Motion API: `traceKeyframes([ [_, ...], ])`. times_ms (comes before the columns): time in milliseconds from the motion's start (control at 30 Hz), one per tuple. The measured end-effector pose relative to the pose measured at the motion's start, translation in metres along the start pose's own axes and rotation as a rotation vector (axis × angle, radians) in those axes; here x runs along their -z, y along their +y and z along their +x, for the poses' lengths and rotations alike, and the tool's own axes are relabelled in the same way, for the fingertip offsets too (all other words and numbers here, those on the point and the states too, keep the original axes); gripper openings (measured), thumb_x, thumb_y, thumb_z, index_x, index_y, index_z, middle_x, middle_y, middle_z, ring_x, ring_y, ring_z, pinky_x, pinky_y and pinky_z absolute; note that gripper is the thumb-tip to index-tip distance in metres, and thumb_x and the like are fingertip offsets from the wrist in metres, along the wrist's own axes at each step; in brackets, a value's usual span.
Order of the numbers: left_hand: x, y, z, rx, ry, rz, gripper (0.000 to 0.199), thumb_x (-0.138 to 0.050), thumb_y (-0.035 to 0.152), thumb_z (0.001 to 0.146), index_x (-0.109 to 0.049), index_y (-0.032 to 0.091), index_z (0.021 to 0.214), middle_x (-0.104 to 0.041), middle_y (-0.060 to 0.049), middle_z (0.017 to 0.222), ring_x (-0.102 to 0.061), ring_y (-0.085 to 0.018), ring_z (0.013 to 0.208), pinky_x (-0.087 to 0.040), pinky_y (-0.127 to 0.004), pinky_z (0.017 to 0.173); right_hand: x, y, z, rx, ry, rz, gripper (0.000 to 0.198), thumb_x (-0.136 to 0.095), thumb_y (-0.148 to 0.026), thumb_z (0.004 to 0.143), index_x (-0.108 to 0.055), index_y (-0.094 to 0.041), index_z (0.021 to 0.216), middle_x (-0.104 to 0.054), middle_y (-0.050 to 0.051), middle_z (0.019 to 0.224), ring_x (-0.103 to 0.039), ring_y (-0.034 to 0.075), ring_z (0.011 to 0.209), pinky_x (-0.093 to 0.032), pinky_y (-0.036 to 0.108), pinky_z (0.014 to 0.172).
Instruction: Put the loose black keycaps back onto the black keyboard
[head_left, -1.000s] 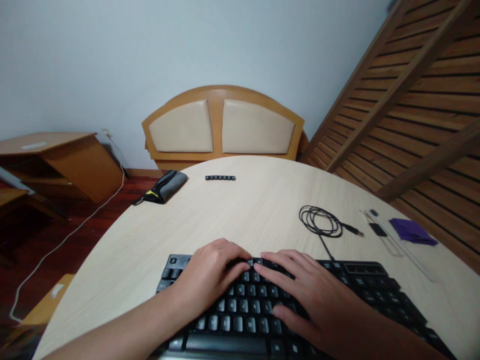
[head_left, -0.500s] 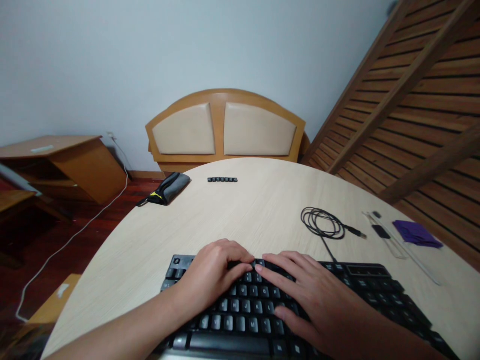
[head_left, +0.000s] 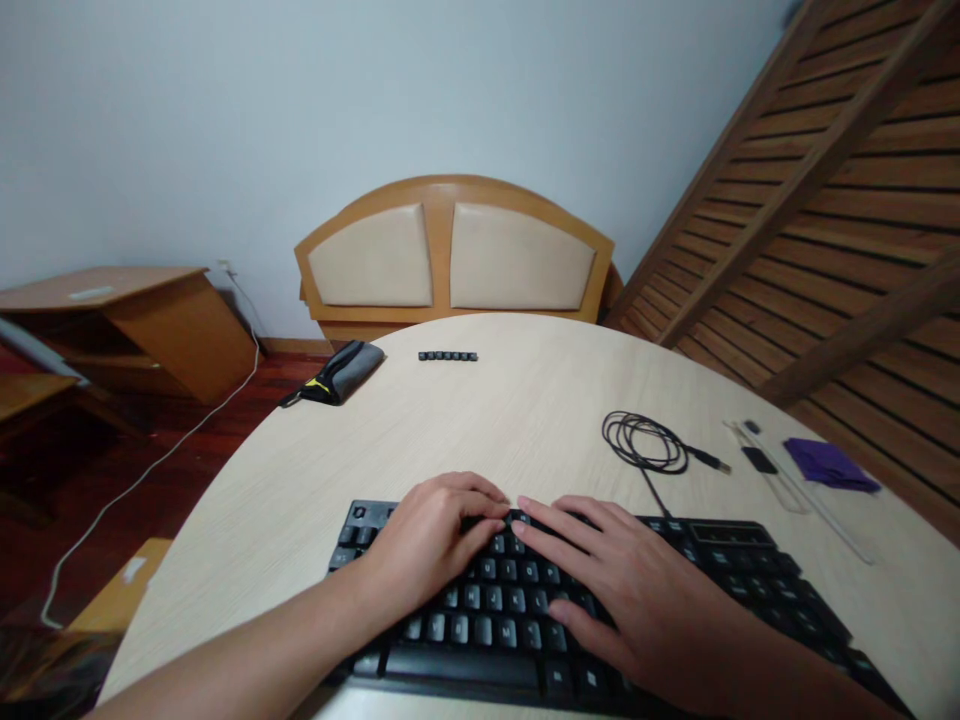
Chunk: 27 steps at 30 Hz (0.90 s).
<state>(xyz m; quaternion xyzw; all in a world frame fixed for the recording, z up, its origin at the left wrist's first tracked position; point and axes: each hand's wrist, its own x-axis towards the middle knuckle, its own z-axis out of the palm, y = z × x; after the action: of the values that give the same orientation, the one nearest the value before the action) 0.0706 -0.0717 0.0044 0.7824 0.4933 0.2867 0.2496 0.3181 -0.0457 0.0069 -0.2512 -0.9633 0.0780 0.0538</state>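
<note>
Head view: one camera, looking down over a round pale surface (head_left: 525,420).
Keyboard (head_left: 735,570): black, at the near edge of the surface, under both hands.
Left hand (head_left: 427,540): palm down on the left keys, fingers (head_left: 480,495) spread loosely, gripping nothing.
Right hand (head_left: 630,590): flat on the middle keys, fingers apart, holding nothing.
Cable (head_left: 645,442): coiled beyond the keyboard.
Loose keycaps (head_left: 448,356): a row at the far side.
Pouch (head_left: 341,372): at the far left edge.

Matt black plastic keyboard (head_left: 675,580) on smooth pale wood-grain table (head_left: 525,410); rubbery black cable (head_left: 645,443) at two o'clock; purple cloth (head_left: 829,463).
</note>
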Motion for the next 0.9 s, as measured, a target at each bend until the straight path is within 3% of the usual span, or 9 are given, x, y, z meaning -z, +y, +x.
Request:
traceKeyframes([
  [100, 0.001, -0.001, 0.002, 0.01, -0.024, -0.051, 0.015, -0.064, 0.017, 0.092, -0.077, 0.021, 0.099, -0.076, -0.001, 0.1, -0.069, -0.018, 0.095, -0.052, -0.032, 0.091, 0.0, 0.001, -0.001, 0.003, 0.0, 0.012, 0.059, -0.053, -0.038, 0.097, -0.04, -0.03, 0.154, -0.04, -0.001, 0.159, -0.049, 0.029, 0.131, -0.047, 0.054, 0.106],
  [300, 0.007, 0.002, 0.004, 0.08, -0.046, -0.081, 0.017, -0.061, 0.022, 0.095, -0.076, 0.022, 0.101, -0.076, -0.001, 0.1, -0.069, -0.018, 0.094, -0.052, -0.032, 0.089, 0.0, 0.002, -0.003, -0.012, -0.029, 0.039, 0.061, -0.052, -0.042, 0.098, -0.035, -0.031, 0.156, -0.039, 0.0, 0.159, -0.047, 0.029, 0.134, -0.044, 0.055, 0.109],
  [500, 0.018, -0.004, 0.015, 0.132, -0.117, -0.115, 0.023, -0.056, 0.034, 0.098, -0.075, 0.022, 0.102, -0.076, -0.001, 0.096, -0.07, -0.016, 0.082, -0.054, -0.028, 0.075, 0.001, 0.003, -0.001, -0.02, -0.03, 0.066, 0.058, -0.051, -0.043, 0.099, -0.04, -0.031, 0.154, -0.04, 0.003, 0.159, -0.046, 0.03, 0.136, -0.043, 0.054, 0.11],
  [567, 0.024, -0.013, 0.028, 0.119, -0.083, -0.004, 0.025, -0.056, 0.035, 0.097, -0.075, 0.02, 0.104, -0.076, -0.003, 0.099, -0.07, -0.017, 0.083, -0.055, -0.029, 0.077, 0.001, 0.003, -0.001, -0.017, -0.036, 0.07, 0.057, -0.051, -0.043, 0.099, -0.04, -0.031, 0.154, -0.041, 0.004, 0.158, -0.046, 0.03, 0.136, -0.042, 0.054, 0.11],
  [733, 0.044, -0.05, 0.078, -0.029, -0.012, 0.621, 0.026, -0.053, 0.028, 0.098, -0.07, 0.018, 0.115, -0.071, -0.007, 0.118, -0.065, -0.024, 0.108, -0.053, -0.036, 0.093, 0.001, 0.002, -0.002, -0.02, -0.046, 0.073, 0.058, -0.051, -0.042, 0.099, -0.039, -0.031, 0.154, -0.04, 0.004, 0.159, -0.046, 0.03, 0.137, -0.042, 0.054, 0.111],
  [900, 0.056, -0.092, 0.125, -0.034, -0.001, 0.755, 0.042, -0.057, 0.023, 0.094, -0.058, 0.008, 0.133, -0.055, -0.016, 0.143, -0.048, -0.03, 0.135, -0.039, -0.042, 0.113, 0.0, 0.003, -0.002, -0.026, -0.051, 0.077, 0.059, -0.052, -0.042, 0.098, -0.039, -0.032, 0.154, -0.041, 0.004, 0.158, -0.046, 0.03, 0.137, -0.042, 0.056, 0.111],
])
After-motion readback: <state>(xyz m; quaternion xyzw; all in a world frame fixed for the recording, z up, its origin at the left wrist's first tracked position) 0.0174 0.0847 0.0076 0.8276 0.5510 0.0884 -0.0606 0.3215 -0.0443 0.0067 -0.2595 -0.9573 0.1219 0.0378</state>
